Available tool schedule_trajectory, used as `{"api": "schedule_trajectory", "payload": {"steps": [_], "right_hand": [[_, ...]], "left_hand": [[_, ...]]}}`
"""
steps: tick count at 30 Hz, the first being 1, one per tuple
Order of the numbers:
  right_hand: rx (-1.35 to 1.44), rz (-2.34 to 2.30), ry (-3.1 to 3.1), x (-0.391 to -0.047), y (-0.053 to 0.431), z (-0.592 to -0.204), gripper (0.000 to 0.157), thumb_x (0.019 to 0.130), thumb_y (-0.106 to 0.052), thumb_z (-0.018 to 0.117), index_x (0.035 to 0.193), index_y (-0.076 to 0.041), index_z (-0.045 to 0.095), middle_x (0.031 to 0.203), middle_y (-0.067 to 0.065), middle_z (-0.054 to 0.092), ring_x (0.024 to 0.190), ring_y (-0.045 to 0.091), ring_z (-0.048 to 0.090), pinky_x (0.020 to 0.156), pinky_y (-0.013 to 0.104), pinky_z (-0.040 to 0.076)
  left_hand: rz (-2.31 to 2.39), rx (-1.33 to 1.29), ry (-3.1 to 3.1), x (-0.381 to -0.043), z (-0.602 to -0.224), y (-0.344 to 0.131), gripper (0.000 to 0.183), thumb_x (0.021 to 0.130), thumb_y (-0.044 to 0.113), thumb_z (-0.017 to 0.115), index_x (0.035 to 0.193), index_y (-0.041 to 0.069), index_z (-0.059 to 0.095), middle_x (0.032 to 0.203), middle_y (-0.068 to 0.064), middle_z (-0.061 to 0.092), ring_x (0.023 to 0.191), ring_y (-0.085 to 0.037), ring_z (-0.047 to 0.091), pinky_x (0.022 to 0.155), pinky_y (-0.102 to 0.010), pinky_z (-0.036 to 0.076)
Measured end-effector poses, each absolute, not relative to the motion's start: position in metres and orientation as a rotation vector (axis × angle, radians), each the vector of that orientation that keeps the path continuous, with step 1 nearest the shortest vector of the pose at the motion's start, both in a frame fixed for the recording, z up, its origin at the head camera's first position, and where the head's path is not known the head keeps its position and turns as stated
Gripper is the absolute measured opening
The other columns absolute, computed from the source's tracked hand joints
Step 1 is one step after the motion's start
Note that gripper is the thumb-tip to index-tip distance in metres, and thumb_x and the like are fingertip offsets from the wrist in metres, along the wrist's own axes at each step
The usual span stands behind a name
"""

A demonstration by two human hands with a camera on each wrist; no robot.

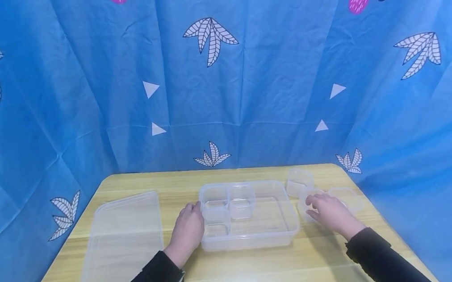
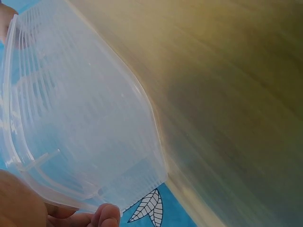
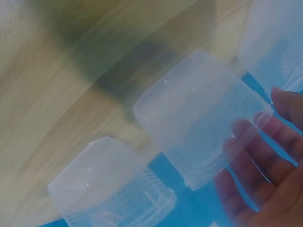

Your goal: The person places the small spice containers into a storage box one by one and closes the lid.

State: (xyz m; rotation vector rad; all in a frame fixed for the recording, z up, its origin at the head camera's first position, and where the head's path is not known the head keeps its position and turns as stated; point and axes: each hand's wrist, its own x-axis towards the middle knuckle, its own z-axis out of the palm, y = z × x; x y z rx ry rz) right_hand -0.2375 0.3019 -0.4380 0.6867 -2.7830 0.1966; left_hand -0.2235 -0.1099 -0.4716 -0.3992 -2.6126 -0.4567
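Observation:
A clear rectangular plastic storage box [image 1: 251,242] stands on the table, with several small square cups [image 1: 215,218] in its left part. My left hand [image 1: 189,227] holds the box's left side; the left wrist view shows its curled fingers [image 2: 108,215] at a corner of the box. My right hand [image 1: 330,210] reaches over a loose clear cup [image 3: 194,109] to the right of the box. Its fingers, spread and lightly bent, show through the cup's wall at the rim, while the thumb stands off beside the cup. The cup appears to rest on the table.
Another loose cup [image 1: 299,181] stands behind my right hand, and a further one [image 1: 348,197] lies to its right. A flat translucent lid [image 1: 124,244] lies on the wooden table [image 1: 237,274] at left. A blue patterned curtain [image 1: 221,92] surrounds the table's back and sides.

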Motion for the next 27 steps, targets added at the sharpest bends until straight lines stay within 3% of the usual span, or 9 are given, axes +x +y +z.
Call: {"api": "schedule_trajectory", "payload": {"steps": [14,27], "right_hand": [[0.675,0.262,-2.848,-0.2355,0.3025,-0.4403,0.025,0.081,0.005,0.075,0.102,-0.004,0.065,0.093,0.013,0.070,0.081,0.030,0.067,0.071,0.045,0.057],[0.724,0.302,-2.849,-0.2332,0.3032,-0.4352,0.024,0.082,0.006,0.073,0.102,-0.005,0.066,0.092,0.009,0.069,0.082,0.027,0.067,0.072,0.043,0.057]], "left_hand": [[-0.475,-0.389,-2.604,-0.2224,-0.4721,-0.1093,0.030,0.093,-0.005,0.057,0.119,-0.019,0.061,0.092,-0.023,0.063,0.074,-0.026,0.060,0.066,-0.035,0.056],[-0.434,-0.387,-2.622,-0.2215,-0.4708,-0.1088,0.031,0.093,-0.004,0.058,0.120,-0.018,0.060,0.095,-0.023,0.064,0.075,-0.026,0.061,0.067,-0.034,0.057]]}}
